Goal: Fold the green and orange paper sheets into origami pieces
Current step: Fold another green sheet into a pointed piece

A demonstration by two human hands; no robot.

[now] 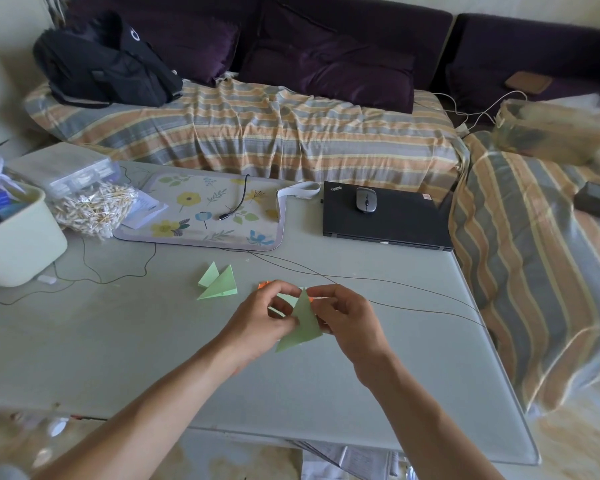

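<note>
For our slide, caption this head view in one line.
Both hands pinch a green paper triangle above the table.

Table [326,393]: laptop [385,220] (closed), floral mat [201,213], folded green pieces [219,280].

1. Above the table [153,358], the left hand [257,323] and right hand [350,323] pinch a folded green paper triangle [302,323] between them
2. Left of the triangle, a finished green folded piece [219,282] lies flat
3. Behind the triangle, an orange paper [263,285] edge peeks out
4. Beyond the triangle sits a closed black laptop [388,220] carrying a mouse [366,199]
</note>
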